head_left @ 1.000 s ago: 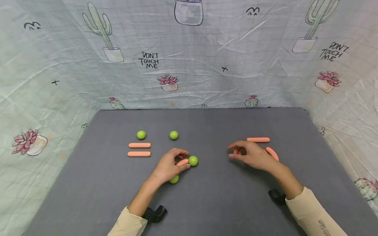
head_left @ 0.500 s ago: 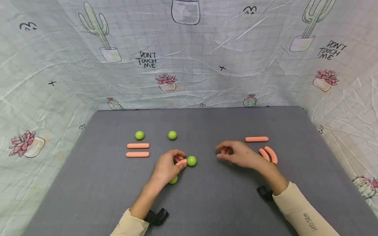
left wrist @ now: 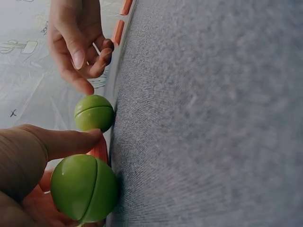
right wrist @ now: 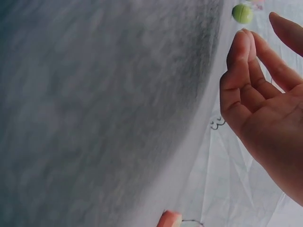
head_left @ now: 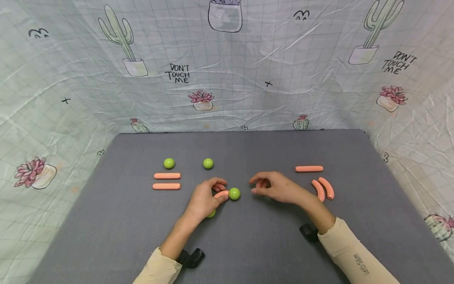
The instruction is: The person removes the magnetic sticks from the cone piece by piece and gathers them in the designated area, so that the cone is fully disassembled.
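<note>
My left hand [head_left: 203,201] pinches a short curved orange piece [head_left: 221,193] between thumb and fingers, low over the grey table. A grooved green ball [head_left: 234,193] sits right at the piece's right end. Another green ball [head_left: 211,213] is partly hidden beneath the left hand; in the left wrist view this ball [left wrist: 85,188] looms large beside the thumb. To the right of the first ball, my right hand [head_left: 274,187] hovers with relaxed, slightly bent fingers and holds nothing. Its fingertips point toward that ball [right wrist: 242,14], a small gap away.
Two green balls, left [head_left: 169,163] and right [head_left: 208,163], lie farther back. Below the left one are two straight orange sticks, upper [head_left: 167,176] and lower [head_left: 166,186]. A third straight stick [head_left: 309,169] and two curved pieces [head_left: 326,188] lie right. Patterned cloth [head_left: 227,79] walls the table.
My right hand has moved left, away from the curved pieces, which are now uncovered, and closer to the green ball. The left hand keeps its pinch in nearly the same place.
</note>
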